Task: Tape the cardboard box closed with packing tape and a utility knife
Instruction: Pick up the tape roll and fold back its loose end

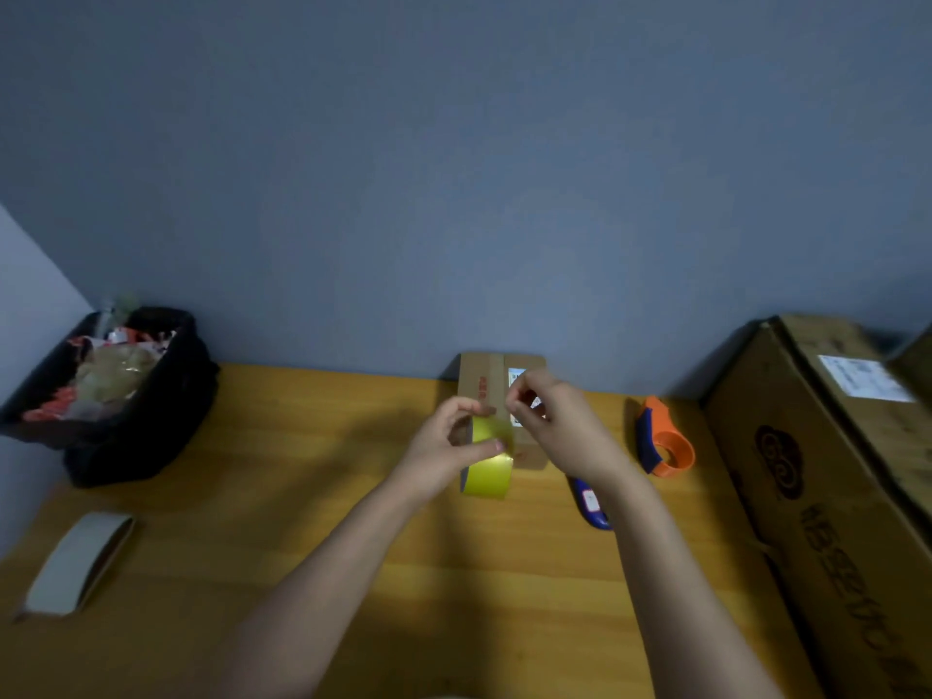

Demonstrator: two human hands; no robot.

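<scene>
I see L hand [444, 446] fingers gripping tape roll [488, 459]; R hand [555, 421] fingers pinch tape end, cardboard box [486, 378] just beyond fingertips.

Glossy yellow-green roll of packing tape [488, 461], smooth film. Matt brown cardboard box [484, 380] with paper label. Wooden table [282, 471], smooth satin grain. Orange plastic tape dispenser [665, 441] at 3 o'clock, slight sheen. Grey matt cardboard tape core [80, 562].
</scene>
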